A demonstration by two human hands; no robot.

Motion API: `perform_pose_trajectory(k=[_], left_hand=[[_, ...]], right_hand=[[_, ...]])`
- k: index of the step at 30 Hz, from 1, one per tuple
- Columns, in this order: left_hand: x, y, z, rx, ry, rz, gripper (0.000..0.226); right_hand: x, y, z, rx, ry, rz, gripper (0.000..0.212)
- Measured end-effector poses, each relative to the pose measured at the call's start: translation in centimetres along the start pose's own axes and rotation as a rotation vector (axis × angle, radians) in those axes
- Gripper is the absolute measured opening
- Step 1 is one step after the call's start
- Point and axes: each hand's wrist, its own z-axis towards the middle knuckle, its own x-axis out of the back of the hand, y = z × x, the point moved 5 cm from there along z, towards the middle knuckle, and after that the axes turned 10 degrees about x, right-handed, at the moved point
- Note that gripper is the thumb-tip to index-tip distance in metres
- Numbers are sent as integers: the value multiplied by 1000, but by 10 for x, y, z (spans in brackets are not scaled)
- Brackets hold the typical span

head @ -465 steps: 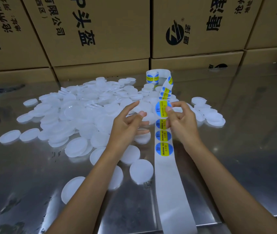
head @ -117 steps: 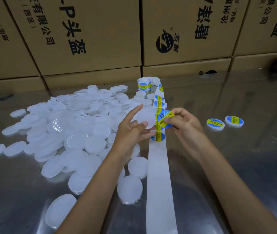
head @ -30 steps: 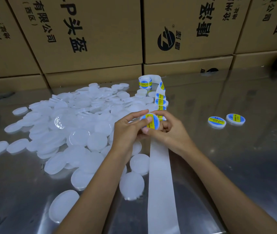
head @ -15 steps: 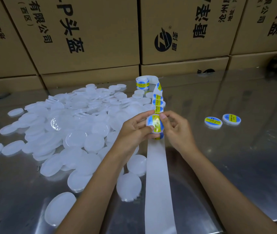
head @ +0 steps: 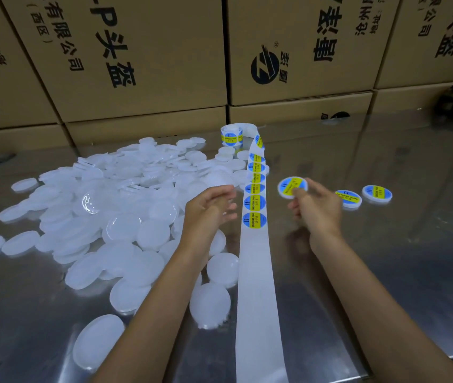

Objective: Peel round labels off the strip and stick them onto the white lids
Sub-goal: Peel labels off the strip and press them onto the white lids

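Now labelled lid point(head: 292, 187) pinched in right hand point(head: 316, 208) — left hand point(head: 208, 208) empty.

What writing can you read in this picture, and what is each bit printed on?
"头盔", in large black print: left cardboard box
"SOLDERING PASTE", on the yellow band: labelled lid on the table
"11", on the blue part: label on the held lid
Small print on the strip labels: too blurred to read.

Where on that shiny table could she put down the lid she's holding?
Bare steel lies right of the paper strip, around the two labelled lids. Left of the strip is crowded with blank lids. The right hand holds the finished lid.
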Motion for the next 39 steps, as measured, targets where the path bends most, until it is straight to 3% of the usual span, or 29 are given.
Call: perform_pose_trajectory(k=[3,7,11,16,19,22,25,27,29,33,39], left_hand=[[6,2,0,-4,37,1,23],[7,5,0,-33,52,8,27],[13,6,3,-36,110,42,29],[22,7,8,-50,137,44,31],[25,6,10,-61,130,32,30],[27,6,12,-69,132,32,29],[30,6,13,-68,134,10,29],[31,7,13,-66,126,-13,28],[32,8,12,-64,122,-32,27],[33,11,10,-80,117,-25,26],[29,14,6,-105,93,5,26]], right_hand=[[25,5,16,-3,157,-96,45],[53,0,33,120,307,-324,28],[66,3,40,83,327,-479,27],[63,2,37,42,274,-546,44],[38,-7,26,153,96,-503,31],[-4,-16,-1,261,-224,-420,13],[-39,-26,-40,363,-644,-382,13],[-52,-27,-63,441,-917,-452,8],[-55,-23,-78,475,-1090,-615,12],[-56,-19,-86,532,-1171,-777,35],[-58,-21,-82,404,-1120,-600,24]])
